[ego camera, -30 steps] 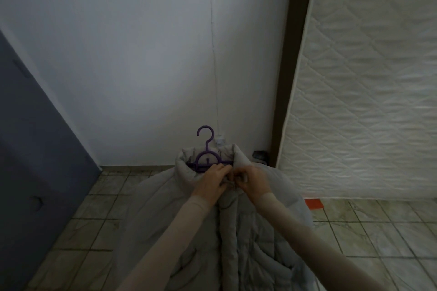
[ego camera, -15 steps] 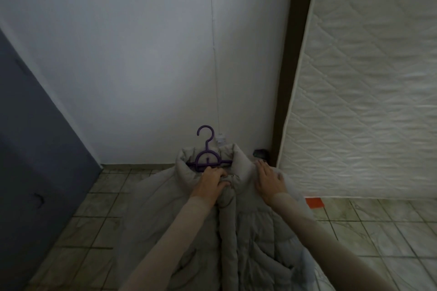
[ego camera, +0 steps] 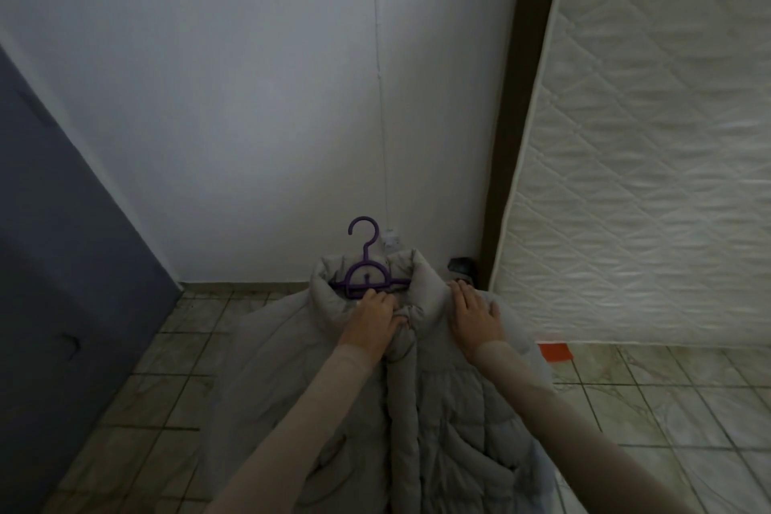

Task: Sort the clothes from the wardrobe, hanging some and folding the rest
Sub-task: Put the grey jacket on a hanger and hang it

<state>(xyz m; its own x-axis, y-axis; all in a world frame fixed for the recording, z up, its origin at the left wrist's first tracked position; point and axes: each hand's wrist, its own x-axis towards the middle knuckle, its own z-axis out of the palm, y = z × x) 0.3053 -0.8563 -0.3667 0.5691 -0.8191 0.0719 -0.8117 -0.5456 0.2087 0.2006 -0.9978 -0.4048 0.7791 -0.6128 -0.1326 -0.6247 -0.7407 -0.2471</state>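
At frame centre, my left hand [ego camera: 372, 319] clamps its grip on the puffer jacket [ego camera: 438, 421] collar to steady the purple hanger [ego camera: 367, 267]; my right hand [ego camera: 475, 315], fingers straight, smooths the shoulder.

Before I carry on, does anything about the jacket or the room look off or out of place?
The jacket sits straight on the purple hanger, left hand gripping its collar, right hand flat on the shoulder. One oddity: a mattress stands on end against the wall, with an orange scrap on the floor by its base.
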